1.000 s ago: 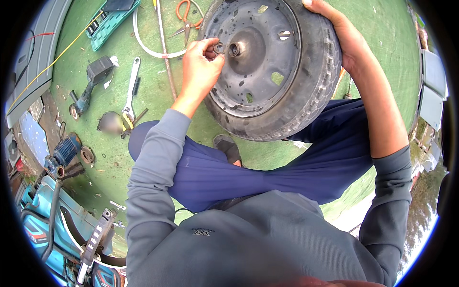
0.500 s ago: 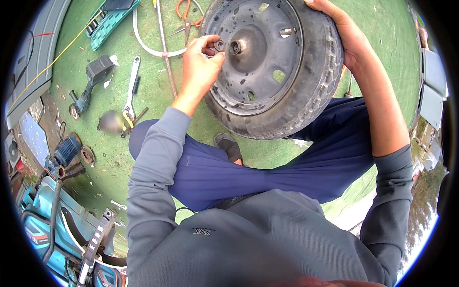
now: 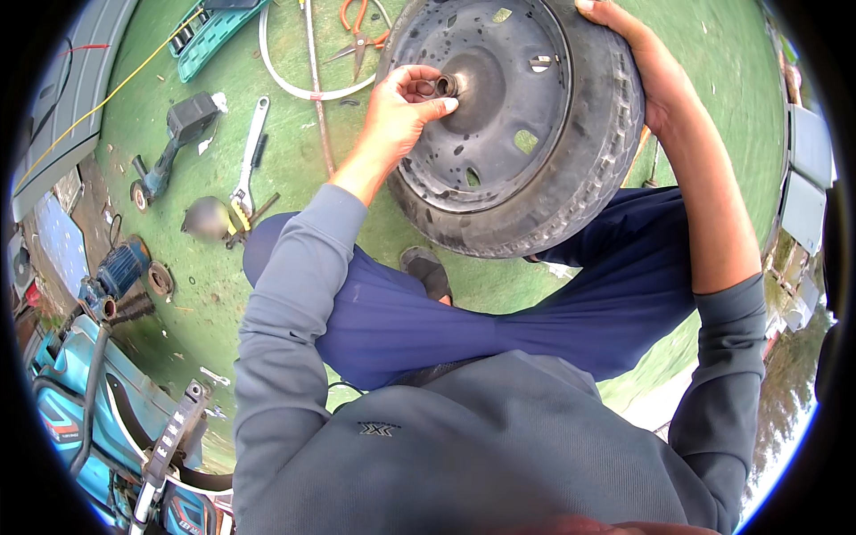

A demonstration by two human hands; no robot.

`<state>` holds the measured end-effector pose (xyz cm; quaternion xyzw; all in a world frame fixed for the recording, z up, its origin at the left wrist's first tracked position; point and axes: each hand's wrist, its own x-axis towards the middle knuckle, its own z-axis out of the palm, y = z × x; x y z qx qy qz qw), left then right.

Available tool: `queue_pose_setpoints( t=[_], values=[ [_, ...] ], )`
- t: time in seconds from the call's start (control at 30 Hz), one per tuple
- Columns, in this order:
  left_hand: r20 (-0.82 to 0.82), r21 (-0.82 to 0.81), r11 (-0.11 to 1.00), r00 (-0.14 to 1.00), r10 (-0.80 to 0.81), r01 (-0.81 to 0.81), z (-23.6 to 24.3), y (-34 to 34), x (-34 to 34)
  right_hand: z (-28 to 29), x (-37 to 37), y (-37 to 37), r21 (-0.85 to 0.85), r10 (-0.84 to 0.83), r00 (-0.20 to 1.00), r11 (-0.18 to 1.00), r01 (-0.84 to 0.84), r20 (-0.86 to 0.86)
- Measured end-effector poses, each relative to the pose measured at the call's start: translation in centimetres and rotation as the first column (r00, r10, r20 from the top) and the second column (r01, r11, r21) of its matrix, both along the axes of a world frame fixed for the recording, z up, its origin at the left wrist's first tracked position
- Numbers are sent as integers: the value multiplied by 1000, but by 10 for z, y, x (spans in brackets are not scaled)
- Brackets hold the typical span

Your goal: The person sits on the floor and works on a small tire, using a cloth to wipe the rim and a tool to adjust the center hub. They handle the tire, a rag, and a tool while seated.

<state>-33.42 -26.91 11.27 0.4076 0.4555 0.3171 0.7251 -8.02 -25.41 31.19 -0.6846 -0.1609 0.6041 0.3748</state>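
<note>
A black wheel with a knobbly tyre (image 3: pixel 590 152) stands tilted before me, its dark, water-spotted steel rim (image 3: pixel 446 178) facing me. My left hand (image 3: pixel 401 116) is closed, thumb and fingers pinching a small metal ring (image 3: pixel 443 86) against the hub (image 3: pixel 465 78) at the rim's centre. The fingers partly hide the ring, and I cannot tell whether it sits inside the hub opening or only on its end. My right hand (image 3: pixel 637 53) is wrapped round the tyre's upper right edge, thumb on the sidewall, the other fingers out of sight behind the tread.
On the green floor to the left lie an adjustable wrench (image 3: pixel 250 156), a cordless angle grinder (image 3: pixel 169 147) and a blue motor (image 3: pixel 123 276). Orange-handled scissors (image 3: pixel 358 40), a long rod (image 3: pixel 316 89) and a green socket case (image 3: pixel 209 40) lie beyond. Teal machinery (image 3: pixel 76 392) stands at lower left.
My left hand has moved right, bringing the small ring from beside the hub onto it. My right hand keeps its grip on the tyre; the view has shifted slightly.
</note>
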Motion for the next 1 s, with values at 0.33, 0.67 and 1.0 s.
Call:
queue_pose_setpoints(
  t=[0.33, 0.67, 1.0],
  values=[
    [-210, 37, 999, 978, -7, 15, -1, 5, -17, -29, 26, 1, -9, 85, 995, 996, -85, -44],
    [-813, 164, 904, 573, -102, 394, 16, -10, -48, -42, 41, 7, -28, 125, 991, 992, -124, 41],
    [-890, 128, 820, 429, -153, 558, 18, -8, -58, -46, 46, 8, -24, 133, 988, 991, -132, 79]
  ],
)
